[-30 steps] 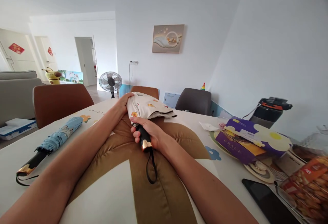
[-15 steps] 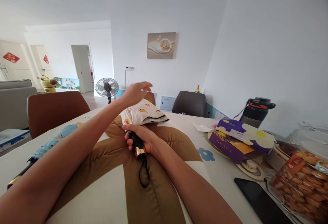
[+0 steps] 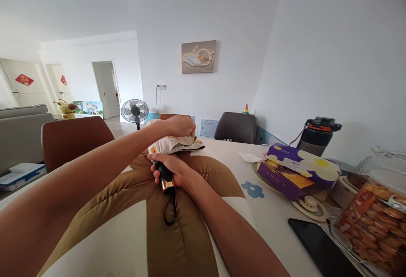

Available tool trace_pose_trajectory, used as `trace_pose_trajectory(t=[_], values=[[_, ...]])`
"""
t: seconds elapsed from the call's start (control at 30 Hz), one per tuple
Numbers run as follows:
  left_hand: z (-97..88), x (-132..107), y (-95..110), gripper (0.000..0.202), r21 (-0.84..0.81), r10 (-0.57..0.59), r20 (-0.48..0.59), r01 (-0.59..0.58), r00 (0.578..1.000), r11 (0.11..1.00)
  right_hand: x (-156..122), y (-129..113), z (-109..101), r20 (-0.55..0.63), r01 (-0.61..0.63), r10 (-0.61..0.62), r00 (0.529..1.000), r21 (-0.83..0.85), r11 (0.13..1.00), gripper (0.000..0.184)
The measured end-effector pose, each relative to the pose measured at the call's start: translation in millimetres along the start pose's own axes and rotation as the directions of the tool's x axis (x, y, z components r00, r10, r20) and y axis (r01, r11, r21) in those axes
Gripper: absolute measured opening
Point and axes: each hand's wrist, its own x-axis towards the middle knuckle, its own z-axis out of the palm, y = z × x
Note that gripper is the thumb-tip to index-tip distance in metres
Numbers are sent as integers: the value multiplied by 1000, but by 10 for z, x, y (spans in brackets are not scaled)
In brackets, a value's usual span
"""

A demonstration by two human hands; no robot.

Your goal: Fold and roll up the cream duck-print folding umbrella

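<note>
A folding umbrella lies across the quilted brown-and-cream padding in front of me, its cream canopy [image 3: 174, 145] loosely gathered and printed with small orange figures. My right hand [image 3: 173, 167] is wrapped round the black handle [image 3: 162, 171], which has a copper-coloured end and a black wrist strap [image 3: 170, 213] hanging toward me. Farther out, my left hand [image 3: 180, 125] is on top of the canopy, fingers bent down and closed at the dark-edged cloth. Part of the canopy is hidden behind that hand and forearm.
On the table's right stand a purple box [image 3: 285, 179], a dark bottle [image 3: 315, 135] and a clear tub of brown snacks [image 3: 374, 230]. A black tablet or phone [image 3: 320, 243] lies nearer me. Chairs [image 3: 236, 127] and a fan [image 3: 135, 111] are beyond the table.
My left hand has come down and to the right from above the canopy, closing on its cloth. My right hand keeps its grip on the handle. The blue folded umbrella at left is now hidden.
</note>
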Motion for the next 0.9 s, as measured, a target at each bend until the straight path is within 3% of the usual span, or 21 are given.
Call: trace_pose_trajectory(t=[0.13,0.2,0.27,0.37,0.4,0.5,0.57,0.67,0.8,0.9], values=[[-227,-397,76,12,-75,-59,-261,41,964,996,-12,-14,-2,12,-6,6,1000,4,1000,10],[-315,-683,49,11,-173,-137,-344,81,929,982,-18,-23,-4,14,-19,19,1000,17,1000,10],[-350,-1000,-31,10,-259,-203,-453,90,868,962,-30,-33,-4,19,-25,24,1000,33,999,10],[-287,-1474,-224,12,-418,-360,-627,91,690,904,-55,-50,-2,36,-29,28,999,36,999,9],[-240,-1616,-297,12,-478,-427,-653,97,626,873,-61,-54,-2,45,-31,30,999,31,999,9],[-70,-1946,-504,7,-626,-584,-645,97,494,774,-65,-59,-7,65,-34,32,997,25,999,9],[30,-2060,-605,4,-740,-689,-553,103,469,664,-55,-59,-17,70,-35,32,997,31,999,11],[107,-2097,-673,3,-852,-765,-419,80,490,518,-30,-63,-34,85,-43,38,996,66,997,19],[104,-2066,-649,3,-843,-759,-437,75,482,532,-12,-72,-35,83,-60,52,995,92,994,44],[98,-2068,-611,3,-839,-778,-440,104,448,534,-12,-66,-15,34,-53,50,998,73,996,37]])
